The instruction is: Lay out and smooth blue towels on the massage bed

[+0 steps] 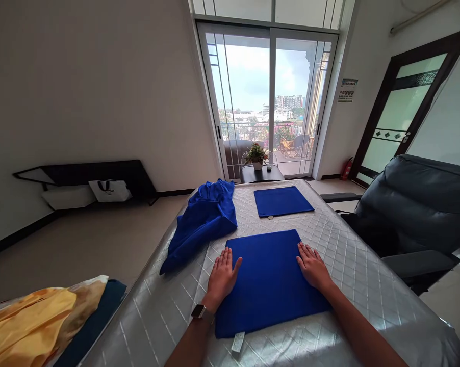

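Note:
My left hand (222,278) and my right hand (312,266) lie flat, palms down, on the left and right sides of a folded blue cloth (270,285). Both hold nothing. A dark wristwatch (201,312) sits on my left wrist. Farther away on the silver quilted mat (371,300) lies a second folded blue cloth (281,201). A crumpled blue cloth (209,221) lies in a heap left of it, beyond my left hand. A small white tag (237,342) sticks out at the near edge of the cloth under my hands.
A dark grey leather armchair (417,214) stands close on the right. Yellow fabric (31,321) lies at the lower left. Past the far end of the mat, a potted plant (256,157) stands on a small black table (262,174) before a glass sliding door (270,102).

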`<state>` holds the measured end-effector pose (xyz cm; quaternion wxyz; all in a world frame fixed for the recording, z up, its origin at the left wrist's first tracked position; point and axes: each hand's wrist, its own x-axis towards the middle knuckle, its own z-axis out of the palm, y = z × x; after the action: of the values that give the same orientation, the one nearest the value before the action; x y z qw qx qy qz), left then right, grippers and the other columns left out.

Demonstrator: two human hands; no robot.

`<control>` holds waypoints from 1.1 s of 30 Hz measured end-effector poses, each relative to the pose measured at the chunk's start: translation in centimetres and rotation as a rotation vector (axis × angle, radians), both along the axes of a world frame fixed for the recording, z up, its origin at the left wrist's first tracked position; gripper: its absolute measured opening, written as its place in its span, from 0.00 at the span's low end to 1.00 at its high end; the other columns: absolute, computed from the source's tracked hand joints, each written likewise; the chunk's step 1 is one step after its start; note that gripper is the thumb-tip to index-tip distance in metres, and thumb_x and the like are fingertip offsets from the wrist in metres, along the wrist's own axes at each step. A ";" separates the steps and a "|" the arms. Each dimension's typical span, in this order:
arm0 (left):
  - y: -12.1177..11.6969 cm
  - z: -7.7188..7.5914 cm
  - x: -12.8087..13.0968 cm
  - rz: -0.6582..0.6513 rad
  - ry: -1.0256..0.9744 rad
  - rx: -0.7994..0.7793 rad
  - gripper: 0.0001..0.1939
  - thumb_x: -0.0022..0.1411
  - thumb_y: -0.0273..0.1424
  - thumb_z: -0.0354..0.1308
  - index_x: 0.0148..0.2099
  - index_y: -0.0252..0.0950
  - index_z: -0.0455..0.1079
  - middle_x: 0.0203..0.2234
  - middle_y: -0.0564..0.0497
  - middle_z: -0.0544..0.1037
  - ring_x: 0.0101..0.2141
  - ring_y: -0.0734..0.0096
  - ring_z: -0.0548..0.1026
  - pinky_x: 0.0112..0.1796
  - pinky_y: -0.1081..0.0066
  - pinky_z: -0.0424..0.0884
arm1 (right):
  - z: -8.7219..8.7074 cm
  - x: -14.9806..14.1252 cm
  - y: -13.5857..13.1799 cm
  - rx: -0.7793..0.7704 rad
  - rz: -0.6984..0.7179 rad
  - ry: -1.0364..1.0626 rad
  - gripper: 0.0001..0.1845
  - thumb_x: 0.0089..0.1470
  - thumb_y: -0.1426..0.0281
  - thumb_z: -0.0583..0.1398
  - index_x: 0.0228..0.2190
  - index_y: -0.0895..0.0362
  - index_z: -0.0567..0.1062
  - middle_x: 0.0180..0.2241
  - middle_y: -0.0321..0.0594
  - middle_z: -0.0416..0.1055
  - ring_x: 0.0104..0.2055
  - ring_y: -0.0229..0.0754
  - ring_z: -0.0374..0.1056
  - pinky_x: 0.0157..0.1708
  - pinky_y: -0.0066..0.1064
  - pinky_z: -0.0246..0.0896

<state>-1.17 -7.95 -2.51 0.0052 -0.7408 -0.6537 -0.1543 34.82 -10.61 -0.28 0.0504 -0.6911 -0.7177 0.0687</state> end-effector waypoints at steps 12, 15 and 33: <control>-0.3 0.2 0.2 -0.013 -0.030 -0.024 0.44 0.73 0.56 0.31 0.74 0.27 0.51 0.72 0.35 0.55 0.71 0.52 0.54 0.68 0.49 0.53 | 4.2 -0.9 4.5 -0.095 0.013 -0.144 0.34 0.70 0.60 0.40 0.72 0.59 0.52 0.74 0.42 0.44 0.75 0.52 0.41 0.71 0.53 0.32; -0.3 0.0 0.1 -0.012 -0.017 -0.012 0.42 0.73 0.55 0.32 0.74 0.29 0.51 0.71 0.35 0.56 0.71 0.52 0.55 0.68 0.49 0.53 | 3.9 -1.5 6.4 -0.037 0.005 -0.087 0.35 0.70 0.59 0.39 0.72 0.58 0.48 0.74 0.40 0.41 0.76 0.48 0.38 0.71 0.50 0.32; 0.0 0.5 -0.4 -0.001 0.024 -0.099 0.44 0.73 0.55 0.29 0.75 0.25 0.46 0.73 0.38 0.50 0.72 0.57 0.51 0.70 0.53 0.48 | 0.3 -1.1 7.5 0.014 -0.018 0.059 0.35 0.71 0.58 0.38 0.73 0.58 0.47 0.74 0.39 0.40 0.76 0.45 0.36 0.72 0.44 0.26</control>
<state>-1.54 -7.95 -1.99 -0.0238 -0.7424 -0.6600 -0.1127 33.73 -3.13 0.02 0.0768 -0.6949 -0.7101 0.0836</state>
